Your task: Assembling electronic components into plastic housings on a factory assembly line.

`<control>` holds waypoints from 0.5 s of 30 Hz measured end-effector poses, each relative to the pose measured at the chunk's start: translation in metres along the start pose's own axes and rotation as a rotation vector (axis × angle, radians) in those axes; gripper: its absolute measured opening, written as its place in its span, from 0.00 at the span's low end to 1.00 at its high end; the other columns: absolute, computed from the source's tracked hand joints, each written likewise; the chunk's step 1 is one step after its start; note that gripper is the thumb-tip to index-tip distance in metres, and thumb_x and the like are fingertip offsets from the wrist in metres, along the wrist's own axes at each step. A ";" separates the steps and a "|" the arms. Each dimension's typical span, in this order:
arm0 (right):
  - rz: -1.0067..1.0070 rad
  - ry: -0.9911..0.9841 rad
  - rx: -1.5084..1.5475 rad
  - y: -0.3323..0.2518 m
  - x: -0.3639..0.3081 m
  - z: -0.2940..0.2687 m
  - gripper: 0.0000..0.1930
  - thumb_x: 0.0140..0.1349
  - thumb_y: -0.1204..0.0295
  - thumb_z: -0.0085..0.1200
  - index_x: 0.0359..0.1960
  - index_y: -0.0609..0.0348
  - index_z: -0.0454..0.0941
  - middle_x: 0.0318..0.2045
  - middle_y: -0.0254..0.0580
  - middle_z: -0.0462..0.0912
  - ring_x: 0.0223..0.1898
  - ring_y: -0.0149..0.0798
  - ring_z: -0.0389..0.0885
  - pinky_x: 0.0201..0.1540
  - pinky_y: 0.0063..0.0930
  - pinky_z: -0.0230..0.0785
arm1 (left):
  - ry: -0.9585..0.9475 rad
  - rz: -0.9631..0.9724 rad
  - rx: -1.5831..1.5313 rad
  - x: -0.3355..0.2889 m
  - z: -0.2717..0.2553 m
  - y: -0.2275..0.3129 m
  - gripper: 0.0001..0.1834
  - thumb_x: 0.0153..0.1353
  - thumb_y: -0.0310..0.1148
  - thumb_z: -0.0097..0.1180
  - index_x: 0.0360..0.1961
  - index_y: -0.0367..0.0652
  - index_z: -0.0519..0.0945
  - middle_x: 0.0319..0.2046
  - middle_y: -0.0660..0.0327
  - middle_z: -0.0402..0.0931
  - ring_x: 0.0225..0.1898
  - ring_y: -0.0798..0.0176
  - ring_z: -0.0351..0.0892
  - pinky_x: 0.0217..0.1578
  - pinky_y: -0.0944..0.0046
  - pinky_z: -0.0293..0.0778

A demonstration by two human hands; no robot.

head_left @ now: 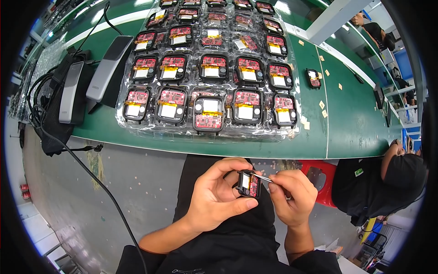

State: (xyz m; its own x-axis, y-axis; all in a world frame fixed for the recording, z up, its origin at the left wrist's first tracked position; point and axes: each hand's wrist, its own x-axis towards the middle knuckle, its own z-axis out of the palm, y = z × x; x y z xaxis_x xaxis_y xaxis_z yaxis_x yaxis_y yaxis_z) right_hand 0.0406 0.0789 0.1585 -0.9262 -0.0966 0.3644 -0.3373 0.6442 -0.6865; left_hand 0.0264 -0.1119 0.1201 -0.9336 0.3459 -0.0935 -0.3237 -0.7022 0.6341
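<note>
Your left hand held a black rounded-square electronics case, its inner face exposed, over your lap, on your side of the near edge of the desk and apart from it. The left grip was closed on the case, thumb at its lower end, fingers about its upper end. The white rectangular block lay toward your left and the red circuit board toward your right. Your right hand pinched slim metal tweezers, their tips at the case's upper edge; contact could not be told.

Handling, judged from appearance: the case was probably light and its frame stiff, the smooth rim perhaps slightly slippery against your bare skin. The board and block, lying uncovered, were likely the fragile parts. Your safest hold was therefore the outer rim, thumb opposed to fingers, with no pressure on the exposed face.

Similar cases sat in rows in clear plastic trays beside the desk's near edge; one lone case lay to their right, farther from that edge.
</note>
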 end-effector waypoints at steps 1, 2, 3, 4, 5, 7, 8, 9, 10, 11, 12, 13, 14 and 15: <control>-0.014 -0.002 -0.023 0.000 0.000 0.000 0.12 0.52 0.83 0.69 0.39 0.61 0.86 0.31 0.41 0.85 0.25 0.38 0.83 0.25 0.27 0.73 | -0.005 0.014 0.020 0.000 0.000 0.000 0.36 0.50 0.18 0.76 0.60 0.39 0.73 0.56 0.54 0.71 0.62 0.51 0.78 0.62 0.51 0.78; -0.014 -0.002 -0.023 0.000 0.000 0.001 0.12 0.52 0.83 0.69 0.39 0.61 0.86 0.31 0.41 0.85 0.25 0.38 0.83 0.25 0.27 0.73 | -0.004 0.013 0.020 -0.001 0.000 0.000 0.36 0.50 0.18 0.76 0.60 0.39 0.73 0.56 0.54 0.71 0.62 0.51 0.78 0.62 0.51 0.78; -0.023 0.007 -0.021 0.001 0.000 0.003 0.12 0.52 0.83 0.69 0.39 0.61 0.86 0.31 0.42 0.85 0.25 0.38 0.83 0.25 0.27 0.73 | 0.006 0.006 0.023 -0.001 0.000 0.000 0.36 0.50 0.18 0.76 0.60 0.39 0.73 0.56 0.54 0.71 0.62 0.51 0.78 0.62 0.51 0.78; -0.031 0.017 -0.018 0.001 -0.001 0.004 0.12 0.52 0.83 0.69 0.39 0.61 0.86 0.31 0.42 0.85 0.25 0.38 0.83 0.25 0.27 0.73 | 0.017 0.000 0.025 -0.002 0.000 0.000 0.36 0.50 0.18 0.76 0.60 0.39 0.73 0.56 0.54 0.71 0.62 0.51 0.78 0.62 0.51 0.78; -0.032 0.016 -0.018 0.001 -0.001 0.006 0.12 0.52 0.83 0.69 0.39 0.61 0.86 0.31 0.42 0.85 0.25 0.38 0.83 0.25 0.27 0.73 | 0.018 0.000 0.026 -0.003 0.000 0.000 0.36 0.50 0.18 0.76 0.60 0.39 0.73 0.56 0.54 0.71 0.62 0.51 0.78 0.62 0.51 0.78; -0.044 0.028 -0.030 0.002 -0.002 0.008 0.12 0.52 0.83 0.69 0.39 0.61 0.85 0.31 0.41 0.85 0.25 0.38 0.83 0.25 0.28 0.73 | 0.049 0.004 0.026 -0.004 0.001 0.000 0.36 0.50 0.18 0.76 0.61 0.38 0.73 0.57 0.54 0.71 0.62 0.49 0.78 0.62 0.51 0.78; -0.043 0.027 -0.031 0.002 -0.002 0.009 0.12 0.52 0.83 0.69 0.39 0.61 0.85 0.31 0.41 0.85 0.25 0.38 0.83 0.25 0.28 0.73 | 0.050 0.003 0.026 -0.003 0.001 0.001 0.36 0.50 0.18 0.76 0.61 0.38 0.73 0.57 0.54 0.71 0.62 0.49 0.78 0.62 0.51 0.78; -0.062 0.038 -0.056 0.002 -0.002 0.009 0.12 0.51 0.83 0.69 0.39 0.62 0.85 0.31 0.42 0.85 0.24 0.38 0.83 0.25 0.28 0.73 | 0.052 0.009 0.053 -0.002 0.001 0.002 0.36 0.50 0.18 0.76 0.61 0.38 0.74 0.57 0.54 0.71 0.62 0.49 0.78 0.62 0.51 0.78; -0.081 0.049 -0.081 0.002 -0.002 0.010 0.12 0.51 0.83 0.69 0.39 0.62 0.85 0.31 0.42 0.85 0.24 0.39 0.83 0.25 0.28 0.73 | 0.054 0.014 0.081 -0.002 0.001 0.002 0.36 0.50 0.18 0.76 0.61 0.37 0.74 0.58 0.54 0.71 0.62 0.48 0.78 0.63 0.51 0.78; -0.081 0.049 -0.080 0.002 -0.002 0.010 0.12 0.51 0.83 0.69 0.39 0.62 0.85 0.31 0.42 0.85 0.24 0.39 0.83 0.25 0.28 0.73 | 0.055 0.015 0.082 -0.002 0.001 0.002 0.36 0.50 0.18 0.76 0.61 0.37 0.74 0.58 0.54 0.71 0.62 0.48 0.78 0.63 0.51 0.78; -0.082 0.052 -0.073 0.002 -0.001 0.009 0.13 0.51 0.83 0.69 0.39 0.62 0.85 0.31 0.42 0.85 0.24 0.39 0.83 0.25 0.28 0.73 | 0.054 0.025 0.084 -0.002 0.001 0.002 0.36 0.50 0.18 0.76 0.61 0.37 0.74 0.58 0.53 0.71 0.62 0.48 0.78 0.63 0.51 0.78; -0.083 0.056 -0.067 0.002 -0.001 0.009 0.13 0.51 0.83 0.69 0.39 0.62 0.85 0.31 0.42 0.85 0.25 0.39 0.83 0.25 0.28 0.73 | 0.053 0.036 0.085 -0.003 0.001 0.002 0.37 0.50 0.18 0.77 0.61 0.36 0.74 0.59 0.53 0.71 0.62 0.48 0.78 0.63 0.51 0.77; -0.083 0.056 -0.067 0.002 0.001 0.008 0.13 0.51 0.83 0.69 0.39 0.62 0.85 0.31 0.42 0.85 0.25 0.39 0.83 0.25 0.28 0.73 | 0.053 0.035 0.086 -0.003 0.001 0.002 0.37 0.50 0.18 0.77 0.61 0.36 0.74 0.59 0.53 0.71 0.62 0.48 0.78 0.63 0.51 0.77; -0.087 0.053 -0.061 0.001 0.002 0.007 0.13 0.51 0.84 0.68 0.39 0.62 0.85 0.31 0.42 0.85 0.24 0.39 0.83 0.25 0.28 0.73 | 0.054 0.032 0.080 -0.003 0.001 0.003 0.37 0.50 0.18 0.77 0.62 0.36 0.74 0.59 0.53 0.71 0.62 0.48 0.78 0.63 0.51 0.77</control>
State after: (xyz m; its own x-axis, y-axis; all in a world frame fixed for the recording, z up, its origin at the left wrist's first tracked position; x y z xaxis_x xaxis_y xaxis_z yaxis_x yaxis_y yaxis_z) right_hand 0.0375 0.0743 0.1540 -0.8833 -0.1147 0.4546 -0.4033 0.6804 -0.6119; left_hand 0.0284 -0.1141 0.1228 -0.9508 0.2888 -0.1117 -0.2822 -0.6594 0.6968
